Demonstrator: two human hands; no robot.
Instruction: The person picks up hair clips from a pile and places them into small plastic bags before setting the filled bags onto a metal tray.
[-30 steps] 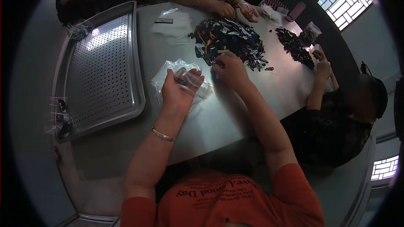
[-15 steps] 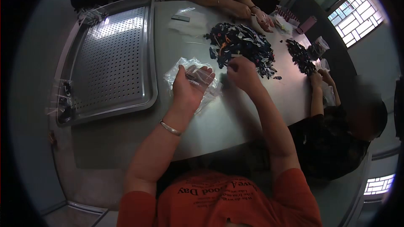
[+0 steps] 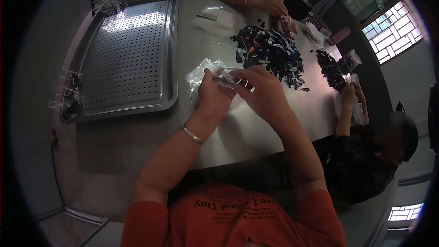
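Note:
My left hand (image 3: 214, 95) is closed around a small clear plastic bag (image 3: 223, 77), thumb on top. My right hand (image 3: 263, 87) has come up against it, fingers pinched at the bag. Between those fingers shows a small dark piece with white parts (image 3: 243, 83); its exact kind is hard to make out. More clear plastic bags (image 3: 197, 76) lie in a loose heap on the metal table just behind my left hand. A large pile of small black pieces (image 3: 270, 48), with some white and orange bits among them, spreads beyond my right hand.
A big perforated metal tray (image 3: 172, 64) stands at left, filled bags at its corners. Across the table a person's hands (image 3: 279, 9) work over the pile. At right another person's hands (image 3: 352, 93) are near a smaller black pile (image 3: 330, 71). A flat bar (image 3: 207, 16) lies at the back.
My right hand has left the edge of the pile and moved left and toward me, meeting the bag in my left hand. The far person's hands have shifted. The whole view has turned slightly.

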